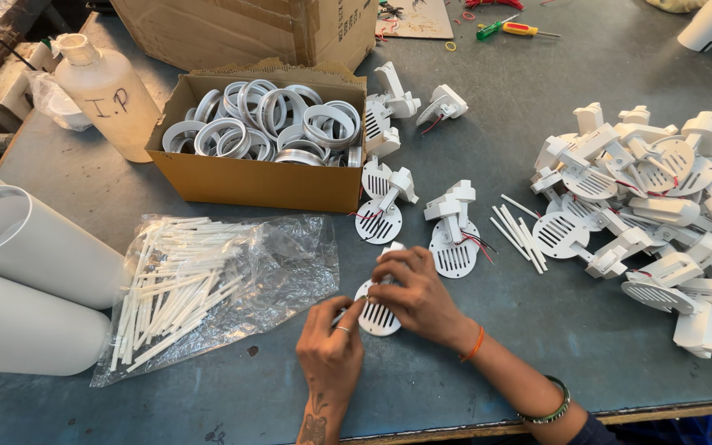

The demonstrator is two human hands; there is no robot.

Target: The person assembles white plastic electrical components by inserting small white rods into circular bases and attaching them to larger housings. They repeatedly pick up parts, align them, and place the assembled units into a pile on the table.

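Left hand (333,336): pinched the slotted white disc part (377,317).
Right hand (419,290): gripped the same part from above.

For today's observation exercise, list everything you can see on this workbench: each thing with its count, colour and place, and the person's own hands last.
slotted disc part: one, white, held between both hands at bottom centre
finished disc parts: several, white with red wires, centre of bench
pile of disc parts: many, white, right side
loose sticks: a few, white, left of the pile
plastic bag of sticks: one, clear, many white sticks, bottom left
cardboard box of rings: one, brown, white rings inside, upper centre
bottle: one, off-white, upper left
tubes: at least three, white, left edge
screwdrivers: two, green and yellow-red, top
bench: one, grey-blue
left hand: on the disc's left edge
right hand: over the disc, orange thread and green bangle on that arm
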